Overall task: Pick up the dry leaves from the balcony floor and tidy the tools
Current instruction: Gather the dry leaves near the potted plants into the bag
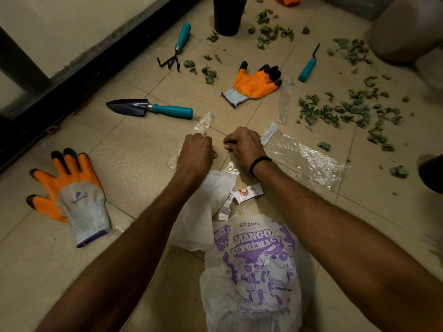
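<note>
Leaves [352, 111] look light and crumbly; gather them in loose handfuls, not tight pinches. Left hand [195, 152] grips a clear wrapper [202, 123]; right hand [244, 144] is curled, its hold unclear.

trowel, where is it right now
In the head view the trowel lies on the floor left of centre, beyond the left hand, near the hand rake.

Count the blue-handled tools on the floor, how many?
3: the trowel left of centre, the rake left of the black pot, the thin weeder right of the far orange glove. Others may lie out of view.
</note>
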`<control>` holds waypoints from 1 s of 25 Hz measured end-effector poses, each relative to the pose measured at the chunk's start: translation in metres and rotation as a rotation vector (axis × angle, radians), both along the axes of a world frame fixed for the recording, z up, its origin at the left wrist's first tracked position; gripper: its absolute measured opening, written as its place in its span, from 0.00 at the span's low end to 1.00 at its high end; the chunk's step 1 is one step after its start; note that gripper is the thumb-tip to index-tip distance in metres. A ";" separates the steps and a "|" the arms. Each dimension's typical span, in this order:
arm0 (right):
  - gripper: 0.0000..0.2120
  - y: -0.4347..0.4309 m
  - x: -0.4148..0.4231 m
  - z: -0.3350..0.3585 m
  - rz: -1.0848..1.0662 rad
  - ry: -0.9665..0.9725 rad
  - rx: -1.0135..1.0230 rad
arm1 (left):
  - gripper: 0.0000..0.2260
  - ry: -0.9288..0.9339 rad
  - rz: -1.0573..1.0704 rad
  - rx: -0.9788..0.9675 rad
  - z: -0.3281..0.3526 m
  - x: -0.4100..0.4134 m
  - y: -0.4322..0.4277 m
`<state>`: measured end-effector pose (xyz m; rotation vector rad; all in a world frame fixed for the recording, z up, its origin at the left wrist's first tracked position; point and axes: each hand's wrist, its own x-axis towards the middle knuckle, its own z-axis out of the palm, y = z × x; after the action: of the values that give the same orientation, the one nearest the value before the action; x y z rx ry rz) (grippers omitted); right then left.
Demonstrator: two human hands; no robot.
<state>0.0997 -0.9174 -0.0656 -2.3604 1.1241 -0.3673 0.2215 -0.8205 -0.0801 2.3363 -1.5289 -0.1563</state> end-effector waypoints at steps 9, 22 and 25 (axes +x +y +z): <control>0.10 -0.003 0.011 0.002 -0.423 -0.268 0.533 | 0.10 0.155 0.127 -0.107 0.006 -0.008 0.002; 0.03 0.009 -0.015 0.007 -0.050 0.056 0.190 | 0.13 2.204 0.946 -0.640 0.059 0.048 0.005; 0.05 0.012 -0.007 -0.001 -0.022 0.166 0.087 | 0.13 2.267 0.820 -0.571 0.055 0.052 0.009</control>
<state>0.0931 -0.9058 -0.0663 -2.3371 1.2164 -0.1288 0.2735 -0.8113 -0.0253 0.7781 0.4832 -1.2363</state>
